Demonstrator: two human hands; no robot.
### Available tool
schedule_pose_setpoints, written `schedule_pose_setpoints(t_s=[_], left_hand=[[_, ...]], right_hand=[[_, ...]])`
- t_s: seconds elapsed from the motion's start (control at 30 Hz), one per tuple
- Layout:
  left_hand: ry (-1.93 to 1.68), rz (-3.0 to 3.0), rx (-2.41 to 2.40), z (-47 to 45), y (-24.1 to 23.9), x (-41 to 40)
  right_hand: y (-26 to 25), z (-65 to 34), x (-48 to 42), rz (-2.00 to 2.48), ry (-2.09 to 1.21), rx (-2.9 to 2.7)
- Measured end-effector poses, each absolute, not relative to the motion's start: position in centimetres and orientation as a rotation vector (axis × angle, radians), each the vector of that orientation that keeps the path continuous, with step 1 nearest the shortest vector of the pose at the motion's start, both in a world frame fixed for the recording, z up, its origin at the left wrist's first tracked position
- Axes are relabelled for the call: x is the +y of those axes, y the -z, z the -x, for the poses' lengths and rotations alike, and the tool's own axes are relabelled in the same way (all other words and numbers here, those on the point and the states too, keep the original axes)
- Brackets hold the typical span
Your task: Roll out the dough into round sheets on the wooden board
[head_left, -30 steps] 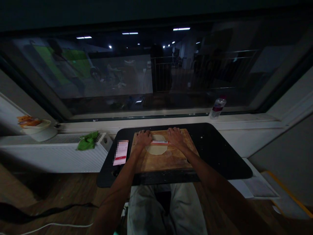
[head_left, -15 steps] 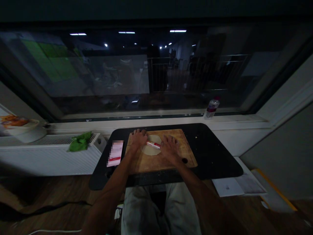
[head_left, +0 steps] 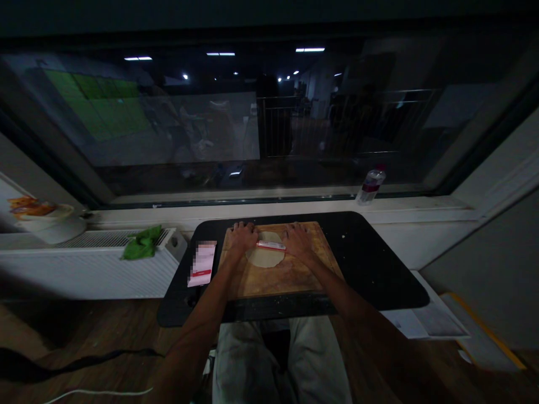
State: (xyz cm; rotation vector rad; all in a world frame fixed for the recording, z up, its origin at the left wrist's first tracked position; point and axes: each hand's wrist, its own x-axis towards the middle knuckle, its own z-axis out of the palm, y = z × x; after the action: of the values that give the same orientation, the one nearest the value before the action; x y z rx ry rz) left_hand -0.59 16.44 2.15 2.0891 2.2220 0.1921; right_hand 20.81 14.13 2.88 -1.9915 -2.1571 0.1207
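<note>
A flat, roundish sheet of dough [head_left: 265, 258] lies on a wooden cutting board [head_left: 278, 285]. Across its upper half rests a slim white and red tube [head_left: 272, 245], tilted slightly down to the right. My left hand [head_left: 243, 237] covers the tube's left end, fingers bent forward over it. Over the right end, my right hand [head_left: 298, 239] is placed the same way. Both palms face down, and the tube's ends are hidden beneath them.
The board sits on a black table [head_left: 379, 275] over my lap. A phone [head_left: 202, 264] lies left of the board. A bottle [head_left: 370, 186] stands on the windowsill [head_left: 320, 209]. A green cloth [head_left: 142, 243] and a white bowl [head_left: 56, 224] are at the radiator [head_left: 96, 269].
The tube has turned closer to level, and its printed red side has rolled round. My right hand has shifted slightly forward. The whole view has moved a little.
</note>
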Motion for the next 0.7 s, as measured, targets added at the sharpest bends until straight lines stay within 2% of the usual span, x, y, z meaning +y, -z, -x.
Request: schedule_pose_setpoints(t_s=[0.5, 0.7], left_hand=[[-0.154, -2.121, 2.171, 0.6, -2.0, 15.8], [-0.316, -2.133, 2.175, 0.6, -1.6, 13.6]], right_hand=[[-2.7, -21.6, 16.0, 1.963, -0.045, -2.121], [-2.0, -21.4, 13.3, 1.955, 0.042, -2.108]])
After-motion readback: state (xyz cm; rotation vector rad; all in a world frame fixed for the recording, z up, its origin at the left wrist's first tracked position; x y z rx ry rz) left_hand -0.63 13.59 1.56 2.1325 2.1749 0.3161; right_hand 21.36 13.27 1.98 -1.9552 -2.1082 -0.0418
